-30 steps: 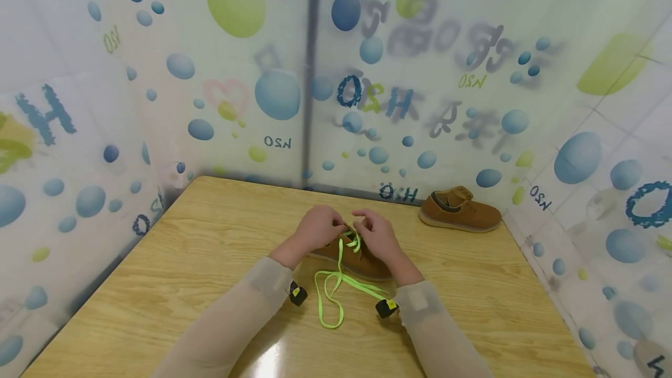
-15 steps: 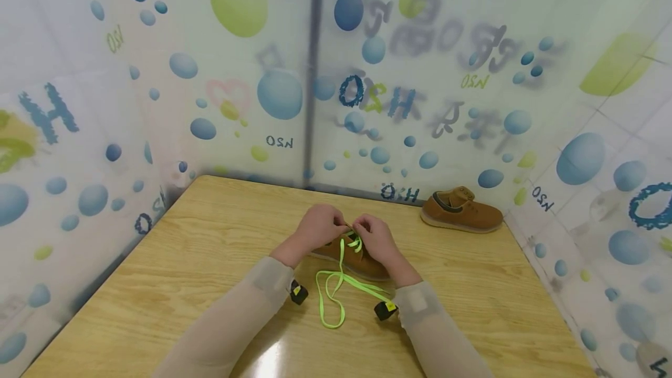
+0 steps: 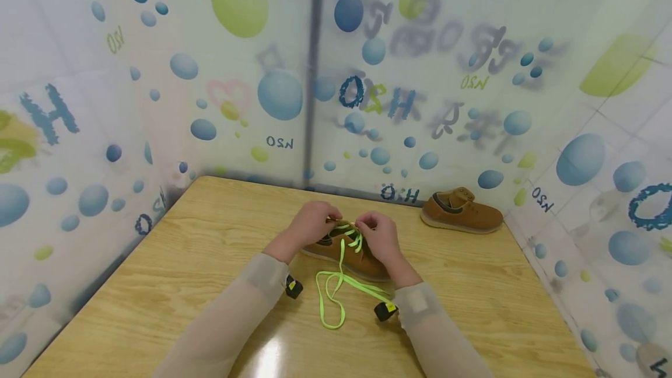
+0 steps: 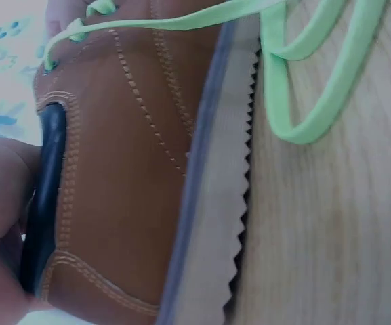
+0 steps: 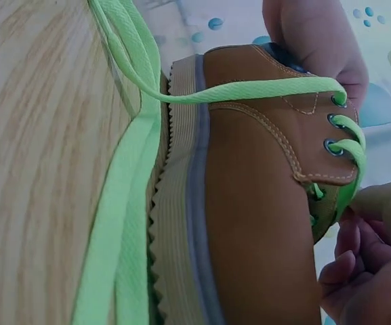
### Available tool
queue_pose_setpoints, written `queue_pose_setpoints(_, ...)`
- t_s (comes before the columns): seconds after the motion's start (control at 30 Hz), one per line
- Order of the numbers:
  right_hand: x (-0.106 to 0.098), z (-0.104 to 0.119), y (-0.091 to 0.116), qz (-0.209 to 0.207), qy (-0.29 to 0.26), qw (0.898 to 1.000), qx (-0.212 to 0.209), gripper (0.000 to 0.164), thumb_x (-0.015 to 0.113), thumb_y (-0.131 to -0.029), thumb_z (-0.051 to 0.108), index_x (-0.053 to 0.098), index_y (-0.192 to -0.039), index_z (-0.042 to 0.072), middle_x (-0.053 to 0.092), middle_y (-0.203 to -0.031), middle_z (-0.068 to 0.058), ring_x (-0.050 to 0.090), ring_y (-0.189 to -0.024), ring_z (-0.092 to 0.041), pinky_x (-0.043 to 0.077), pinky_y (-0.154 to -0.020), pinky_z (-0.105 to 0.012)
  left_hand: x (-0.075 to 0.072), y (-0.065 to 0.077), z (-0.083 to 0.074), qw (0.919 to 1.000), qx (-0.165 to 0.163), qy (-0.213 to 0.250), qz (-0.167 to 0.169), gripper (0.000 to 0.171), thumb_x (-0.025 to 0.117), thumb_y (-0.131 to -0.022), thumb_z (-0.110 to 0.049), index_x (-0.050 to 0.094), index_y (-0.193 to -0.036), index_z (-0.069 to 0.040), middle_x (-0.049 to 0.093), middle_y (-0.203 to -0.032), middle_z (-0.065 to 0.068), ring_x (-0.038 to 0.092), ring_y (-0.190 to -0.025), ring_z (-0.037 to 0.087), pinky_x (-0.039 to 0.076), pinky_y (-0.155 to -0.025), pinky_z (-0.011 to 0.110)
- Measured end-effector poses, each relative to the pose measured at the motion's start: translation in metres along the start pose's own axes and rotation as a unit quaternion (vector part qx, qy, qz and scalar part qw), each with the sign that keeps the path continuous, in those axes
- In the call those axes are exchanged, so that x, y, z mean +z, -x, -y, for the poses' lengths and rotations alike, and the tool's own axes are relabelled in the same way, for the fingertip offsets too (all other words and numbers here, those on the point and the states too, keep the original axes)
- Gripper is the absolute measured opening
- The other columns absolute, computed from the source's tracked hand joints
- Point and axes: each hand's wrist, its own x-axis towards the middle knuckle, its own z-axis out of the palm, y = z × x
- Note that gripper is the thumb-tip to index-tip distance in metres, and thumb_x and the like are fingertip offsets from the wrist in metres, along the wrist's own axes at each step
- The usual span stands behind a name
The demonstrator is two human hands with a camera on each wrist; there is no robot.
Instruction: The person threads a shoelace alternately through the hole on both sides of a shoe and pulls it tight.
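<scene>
A brown leather shoe (image 3: 370,264) lies across the table in front of me, toe to the right, with a neon-green shoelace (image 3: 341,276) through its eyelets. In the head view my left hand (image 3: 311,225) grips the top of the shoe opening; its fingertips are partly hidden. The left wrist view shows that hand (image 4: 2,203) against the dark padded collar (image 4: 46,196). My right hand (image 3: 380,237) pinches the shoelace by the tongue, with its curled fingers visible in the right wrist view (image 5: 378,250). Long lace ends trail over the table in front of the shoe.
A matching brown shoe (image 3: 462,212) without a visible lace stands at the back right of the wooden table (image 3: 199,261). Curtain-like walls (image 3: 236,104) with printed bubbles enclose the table at the back and sides.
My left hand has shifted left, away from the right hand, showing more of the shoe opening and green lacing. The right hand's raised finger has come down to its thumb.
</scene>
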Motion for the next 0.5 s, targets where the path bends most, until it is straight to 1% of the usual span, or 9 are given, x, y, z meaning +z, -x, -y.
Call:
queue_pose_setpoints(0.07, -0.001, 0.000, -0.001, -0.001, 0.000, 1.000, -0.003, 0.006, 0.076, -0.098, 0.012, 0.078, -0.094, 0.008, 0.075, -0.087, -0.007, 0.065, -0.079, -0.015, 0.054, -0.075, -0.029, 0.002, 0.000, 0.001, 0.9999, 0.004, 0.011, 0.001, 0.014, 0.076, -0.097, -0.009, 0.084, -0.108, -0.013, 0.082, -0.106, 0.003, 0.076, -0.099, 0.021, 0.062, -0.089, 0.040)
queue_pose_setpoints(0.17, -0.003, -0.001, -0.002, -0.002, 0.004, 1.000, -0.006, 0.005, 0.076, -0.098, 0.011, 0.079, -0.095, 0.008, 0.076, -0.088, -0.008, 0.066, -0.080, -0.015, 0.054, -0.075, -0.030, 0.003, 0.000, 0.000, 0.9998, 0.001, 0.017, -0.005, 0.014, 0.076, -0.097, -0.007, 0.084, -0.105, -0.014, 0.081, -0.104, 0.003, 0.076, -0.097, 0.021, 0.062, -0.088, 0.040)
queue_pose_setpoints(0.5, -0.018, -0.007, -0.007, -0.016, 0.032, 0.999, -0.020, 0.006, 0.075, -0.099, 0.011, 0.079, -0.098, 0.007, 0.078, -0.093, -0.009, 0.068, -0.085, -0.019, 0.056, -0.079, -0.034, 0.004, 0.002, -0.004, 0.9998, -0.012, -0.002, -0.018, 0.009, 0.078, -0.096, -0.010, 0.084, -0.100, -0.017, 0.080, -0.099, 0.001, 0.075, -0.094, 0.021, 0.061, -0.086, 0.041)
